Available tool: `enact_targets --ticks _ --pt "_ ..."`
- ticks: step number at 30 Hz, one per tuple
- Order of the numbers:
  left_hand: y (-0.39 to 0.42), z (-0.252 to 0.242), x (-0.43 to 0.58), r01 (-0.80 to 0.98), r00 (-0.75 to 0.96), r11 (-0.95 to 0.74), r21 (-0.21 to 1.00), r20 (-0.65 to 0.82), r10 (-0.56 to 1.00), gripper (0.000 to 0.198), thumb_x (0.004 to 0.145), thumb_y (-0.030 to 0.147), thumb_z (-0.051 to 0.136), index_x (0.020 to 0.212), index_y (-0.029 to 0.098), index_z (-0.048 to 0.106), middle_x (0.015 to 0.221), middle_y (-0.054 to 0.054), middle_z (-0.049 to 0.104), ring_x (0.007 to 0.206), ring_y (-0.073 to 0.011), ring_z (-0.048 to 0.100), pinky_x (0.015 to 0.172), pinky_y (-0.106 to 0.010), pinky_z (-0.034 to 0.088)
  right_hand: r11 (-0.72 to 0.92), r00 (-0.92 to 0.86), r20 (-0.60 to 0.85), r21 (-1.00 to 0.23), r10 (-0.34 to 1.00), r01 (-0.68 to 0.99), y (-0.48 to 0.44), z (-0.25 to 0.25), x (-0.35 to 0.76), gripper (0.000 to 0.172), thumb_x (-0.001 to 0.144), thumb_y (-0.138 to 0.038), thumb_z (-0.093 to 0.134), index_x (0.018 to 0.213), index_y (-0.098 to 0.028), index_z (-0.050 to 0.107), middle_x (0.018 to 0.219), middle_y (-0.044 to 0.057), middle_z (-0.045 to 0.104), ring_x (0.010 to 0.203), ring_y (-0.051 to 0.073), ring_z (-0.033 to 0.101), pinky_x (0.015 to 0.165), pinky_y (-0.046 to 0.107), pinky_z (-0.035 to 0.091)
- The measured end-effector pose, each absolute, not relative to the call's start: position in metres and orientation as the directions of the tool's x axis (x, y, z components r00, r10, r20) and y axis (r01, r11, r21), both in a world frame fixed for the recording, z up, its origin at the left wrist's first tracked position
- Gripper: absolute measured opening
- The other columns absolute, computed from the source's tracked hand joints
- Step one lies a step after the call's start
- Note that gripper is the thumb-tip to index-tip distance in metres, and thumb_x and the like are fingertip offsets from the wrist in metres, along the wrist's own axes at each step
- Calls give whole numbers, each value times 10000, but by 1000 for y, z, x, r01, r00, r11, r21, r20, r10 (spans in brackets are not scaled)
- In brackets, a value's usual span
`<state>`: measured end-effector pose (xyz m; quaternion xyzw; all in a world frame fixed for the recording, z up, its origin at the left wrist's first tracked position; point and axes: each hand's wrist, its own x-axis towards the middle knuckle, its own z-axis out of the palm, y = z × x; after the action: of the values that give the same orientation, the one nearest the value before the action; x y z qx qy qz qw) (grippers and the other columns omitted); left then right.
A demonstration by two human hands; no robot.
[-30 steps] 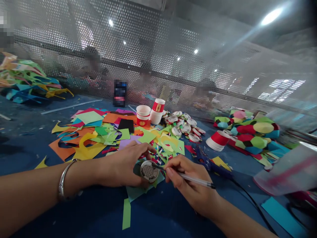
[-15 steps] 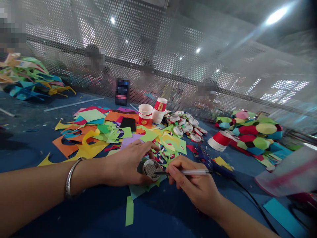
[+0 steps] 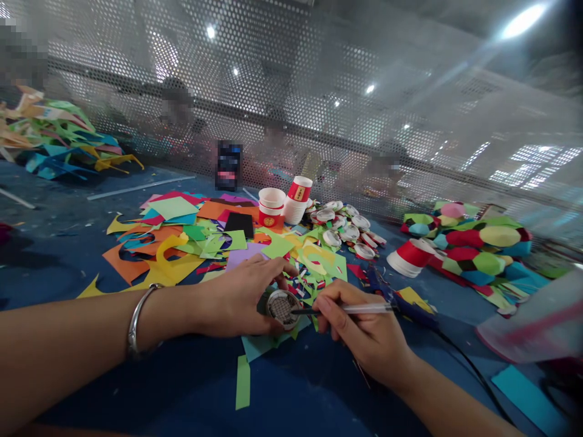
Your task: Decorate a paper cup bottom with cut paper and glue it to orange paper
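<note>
Your left hand holds a small white disc between thumb and fingers, beside the paper scraps on the blue tabletop. Your right hand pinches a pen, its dark tip at the disc's grid-marked face.

We're up on the wearer's head, our single view, facing forward and down across the table! Close below us, the left hand and right hand, forearms running in from either side. Beyond their grip on disc and pen we catch the cups, then, farther off, the mesh, sloping down rightward. High right of the grip, a lamp!
</note>
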<state>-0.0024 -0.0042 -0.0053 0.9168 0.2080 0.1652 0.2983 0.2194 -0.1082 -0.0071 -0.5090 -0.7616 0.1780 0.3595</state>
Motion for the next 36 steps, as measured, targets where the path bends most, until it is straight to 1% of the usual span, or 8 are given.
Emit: enact_targets --ticks 6,11,17,23,29,32,36 --pt "-5 -5 -2 292 857 -747 597 183 482 667 698 356 743 1289 211 469 1149 -69 622 1080 -277 550 917 -411 429 429 -215 395 -607 893 669 -105 -9 219 199 1017 -265 481 865 -209 595 705 -20 608 558 100 534 550 245 425" --pt "-4 -6 -1 277 856 -742 610 194 479 672 696 354 745 1292 216 469 1153 -70 635 1090 -280 562 917 -416 429 434 -228 389 -599 892 673 -105 -9 215 188 1014 -279 481 880 -213 595 746 -11 612 574 107 534 555 253 418" --pt "-4 -5 -1 291 852 -728 621 178 492 658 676 345 750 1260 213 476 1141 -69 640 1077 -279 571 895 -409 437 463 -260 406 -562 876 685 -104 -6 209 174 1006 -261 496 875 -211 599 730 -20 586 599 106 533 584 252 413" --pt "-5 -8 -1 292 847 -721 628 180 500 615 681 410 744 1213 229 494 1106 -66 629 1023 -261 582 842 -377 450 477 -298 380 -583 876 657 -104 -3 203 167 1005 -255 503 877 -209 599 711 -31 568 608 103 523 581 246 402" --pt "-6 -4 1 323 841 -705 631 150 520 622 665 426 754 1198 222 508 1104 -62 623 1021 -263 582 851 -376 449 478 -324 352 -615 878 627 -104 -4 203 160 1009 -260 498 894 -210 596 742 -28 580 633 102 531 616 248 416" --pt "-6 -3 1 326 835 -696 640 149 529 606 674 440 751 1192 231 517 1101 -53 626 1011 -258 588 842 -366 453 483 -333 349 -615 876 624 -105 -3 205 171 1008 -259 501 875 -211 597 729 -31 575 637 102 531 621 247 413" --pt "-6 -3 0 314 842 -688 655 143 520 631 667 441 765 1201 227 508 1102 -56 628 1015 -254 582 846 -370 454 462 -330 324 -630 887 624 -107 -4 207 194 1013 -280 492 867 -210 599 734 -23 587 631 107 531 612 255 414"
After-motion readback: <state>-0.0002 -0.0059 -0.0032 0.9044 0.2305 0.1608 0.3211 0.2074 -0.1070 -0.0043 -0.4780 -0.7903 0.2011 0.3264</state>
